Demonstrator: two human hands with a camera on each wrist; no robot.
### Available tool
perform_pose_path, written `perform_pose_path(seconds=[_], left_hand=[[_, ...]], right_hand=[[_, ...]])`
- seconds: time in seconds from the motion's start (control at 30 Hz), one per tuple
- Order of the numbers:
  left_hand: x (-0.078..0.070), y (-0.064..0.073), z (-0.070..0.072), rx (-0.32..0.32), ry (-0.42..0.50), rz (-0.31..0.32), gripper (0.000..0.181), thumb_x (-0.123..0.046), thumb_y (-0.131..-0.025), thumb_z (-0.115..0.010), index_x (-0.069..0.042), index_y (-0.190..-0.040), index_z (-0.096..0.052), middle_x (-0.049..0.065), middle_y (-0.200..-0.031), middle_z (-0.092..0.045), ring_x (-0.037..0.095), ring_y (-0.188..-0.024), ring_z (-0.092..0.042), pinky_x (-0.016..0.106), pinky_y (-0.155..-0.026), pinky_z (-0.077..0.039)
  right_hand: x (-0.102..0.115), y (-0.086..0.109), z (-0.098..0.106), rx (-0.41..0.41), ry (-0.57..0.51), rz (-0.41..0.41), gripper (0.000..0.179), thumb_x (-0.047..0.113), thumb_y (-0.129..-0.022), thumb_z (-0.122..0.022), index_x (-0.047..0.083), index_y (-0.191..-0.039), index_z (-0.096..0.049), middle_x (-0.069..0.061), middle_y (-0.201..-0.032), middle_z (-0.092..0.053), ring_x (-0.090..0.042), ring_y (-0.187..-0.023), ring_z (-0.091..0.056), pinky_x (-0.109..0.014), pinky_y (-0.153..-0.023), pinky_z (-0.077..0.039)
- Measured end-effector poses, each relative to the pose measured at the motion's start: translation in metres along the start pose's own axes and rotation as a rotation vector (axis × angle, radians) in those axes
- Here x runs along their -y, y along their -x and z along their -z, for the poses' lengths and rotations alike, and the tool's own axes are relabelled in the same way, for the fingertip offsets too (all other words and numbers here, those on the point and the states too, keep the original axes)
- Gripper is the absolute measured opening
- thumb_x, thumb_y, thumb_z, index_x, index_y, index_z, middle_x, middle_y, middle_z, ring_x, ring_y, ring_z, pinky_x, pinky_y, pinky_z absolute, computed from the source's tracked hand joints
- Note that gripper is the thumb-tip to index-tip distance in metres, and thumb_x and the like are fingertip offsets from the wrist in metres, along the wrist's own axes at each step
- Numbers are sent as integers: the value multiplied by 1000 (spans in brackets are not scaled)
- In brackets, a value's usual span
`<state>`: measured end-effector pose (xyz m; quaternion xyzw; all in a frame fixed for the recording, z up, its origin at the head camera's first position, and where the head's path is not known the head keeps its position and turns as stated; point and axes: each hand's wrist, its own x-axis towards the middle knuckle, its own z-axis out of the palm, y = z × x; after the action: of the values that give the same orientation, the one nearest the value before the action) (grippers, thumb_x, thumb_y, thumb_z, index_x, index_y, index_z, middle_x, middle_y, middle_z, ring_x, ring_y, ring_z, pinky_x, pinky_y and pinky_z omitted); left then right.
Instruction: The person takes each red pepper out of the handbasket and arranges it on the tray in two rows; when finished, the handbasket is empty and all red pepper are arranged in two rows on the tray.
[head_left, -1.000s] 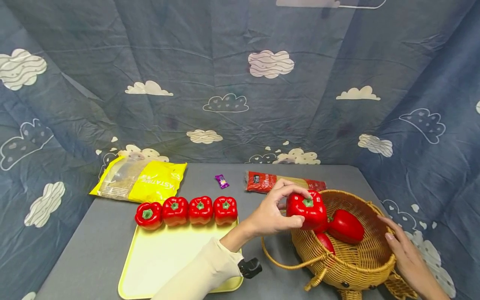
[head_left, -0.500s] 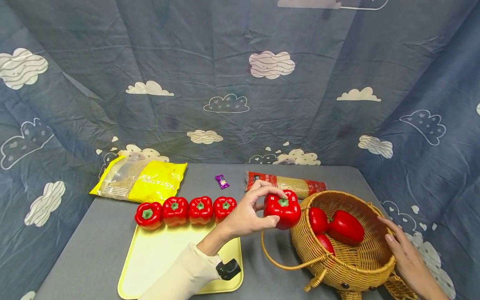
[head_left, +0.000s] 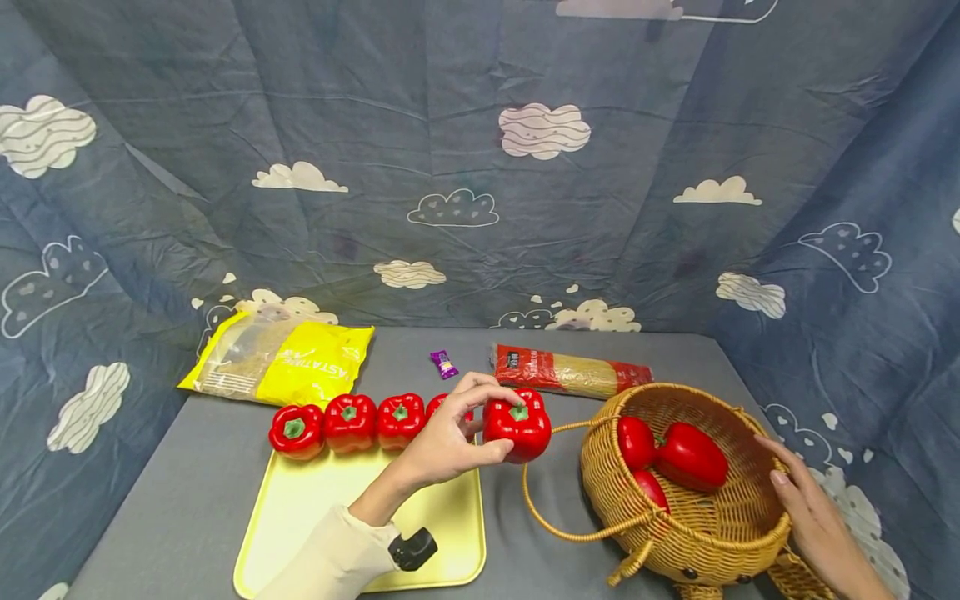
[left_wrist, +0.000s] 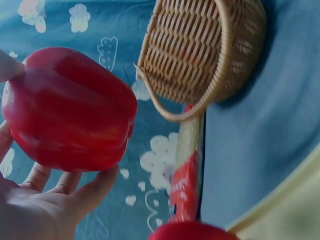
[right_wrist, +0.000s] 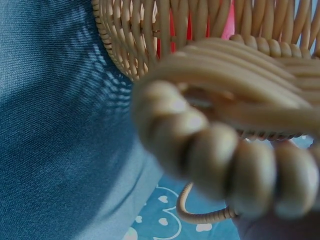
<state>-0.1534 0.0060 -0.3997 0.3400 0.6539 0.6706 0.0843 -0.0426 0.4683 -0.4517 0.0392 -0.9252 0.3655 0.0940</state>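
My left hand (head_left: 442, 442) holds a glossy red bell pepper (head_left: 525, 437) by its sides, thumb in front and fingers behind, green stem up. The pepper is raised between the tray and the wicker basket (head_left: 611, 475); it looms large in the left wrist view. Three more red peppers (head_left: 693, 457) lie inside the basket. My right hand (head_left: 825, 521) rests against the basket's right rim with extended fingers. Along the far edge of the yellow tray (head_left: 352, 525) stands a row of several red bell peppers (head_left: 350, 423); the left hand partly covers the rightmost one.
Behind the row lies a yellow pasta bag (head_left: 315, 362). A small purple wrapped candy (head_left: 443, 364) and a red packet of noodles (head_left: 577, 371) lie further back. The basket's looped handle (head_left: 547, 521) sticks out to the left. Cloud-patterned cloth (head_left: 450, 133) hangs behind the table.
The left hand has carried its pepper leftward, from over the basket's left rim to near the tray's right end. The right hand, basket and other peppers have stayed put.
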Motion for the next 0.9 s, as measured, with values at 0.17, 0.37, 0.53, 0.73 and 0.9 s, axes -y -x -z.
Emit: perform_pose_path(seconds=[0.17,0.37,0.53,0.73,0.9], left_hand=[[3,13,13,-29,-90,1,41,-9,-81,-73,-16,-121,-69,6,-125,-47,25,-121,-49,41,-98,-53],[8,27,26,-52,-182,15,39,-13,-82,-75,-20,-120,-70,3,-123,-49,22,-119,-49,44,-96,-52],[12,38,34,-73,-221,34,39,-14,-83,-75,-23,-121,-69,2,-125,-50,22,-121,-49,44,-92,-53],[17,49,38,-88,-251,67,39,-17,-84,-76,-25,-121,-69,-1,-130,-51,20,-123,-50,46,-93,-52],[22,57,38,-104,-291,67,40,-15,-83,-77,-25,-121,-69,-1,-129,-54,17,-122,-51,42,-91,-53]], right_hand=[[1,-1,2,6,8,-3,50,18,-111,-30,15,-160,-21,34,-144,-22,24,-124,-22,4,-91,-22],[2,-1,1,7,3,-3,50,18,-111,-30,15,-160,-21,35,-144,-22,24,-124,-22,4,-91,-22],[3,-1,1,10,8,-25,51,19,-111,-30,15,-160,-20,36,-143,-21,25,-122,-22,4,-91,-22],[1,-1,0,-6,7,-4,50,15,-110,-31,10,-159,-22,35,-142,-23,25,-122,-23,4,-92,-22],[2,0,0,-14,13,9,50,15,-110,-32,11,-159,-23,36,-142,-23,25,-123,-23,4,-93,-21]])
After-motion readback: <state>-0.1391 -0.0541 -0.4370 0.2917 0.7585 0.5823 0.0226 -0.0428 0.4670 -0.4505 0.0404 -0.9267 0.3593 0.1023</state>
